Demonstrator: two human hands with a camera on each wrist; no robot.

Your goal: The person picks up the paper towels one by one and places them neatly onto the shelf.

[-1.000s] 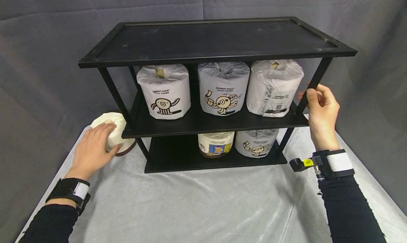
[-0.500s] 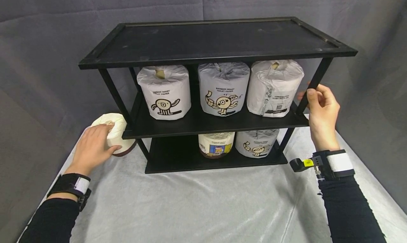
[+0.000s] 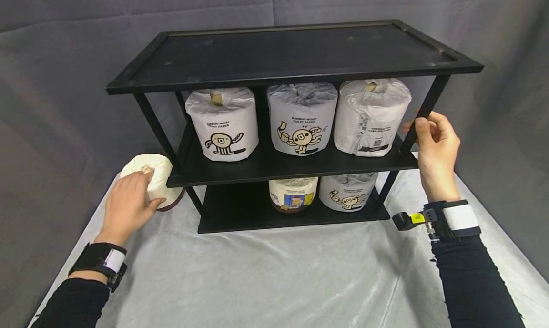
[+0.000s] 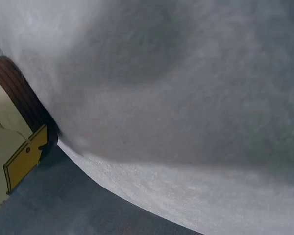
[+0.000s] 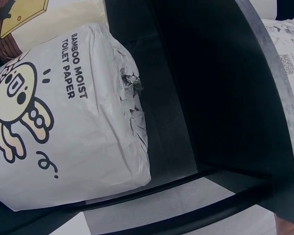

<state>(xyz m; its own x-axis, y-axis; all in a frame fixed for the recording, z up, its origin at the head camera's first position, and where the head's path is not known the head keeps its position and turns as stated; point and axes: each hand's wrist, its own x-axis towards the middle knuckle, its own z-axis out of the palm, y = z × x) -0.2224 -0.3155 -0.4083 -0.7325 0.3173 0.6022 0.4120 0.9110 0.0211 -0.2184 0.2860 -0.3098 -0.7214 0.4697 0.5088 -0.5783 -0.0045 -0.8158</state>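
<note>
At the shelf's left, my left hand (image 3: 127, 205) holds a cream toilet paper roll (image 3: 162, 176) standing on the table. Its fingers bend over the top near the core and the thumb lies at the near side. In the left wrist view only part of that roll (image 4: 5, 127), with a brown base band, shows at the left edge. My right hand (image 3: 440, 156) grips the right front post (image 3: 426, 106) of a black three-tier shelf (image 3: 291, 54), thumb in front, some fingers hidden behind. Wrapped white rolls (image 3: 223, 125) stand on the middle tier.
On the bottom tier (image 3: 236, 213), a cream roll (image 3: 293, 194) and a white roll (image 3: 348, 193) stand toward the right. White cloth covers the table (image 3: 266, 275). Grey curtains (image 3: 77, 80) hang behind and at both sides.
My left hand's fingers have drawn back and bent more over the cream roll's top. The roll stays nearly in place. My right hand keeps its grip on the post.
</note>
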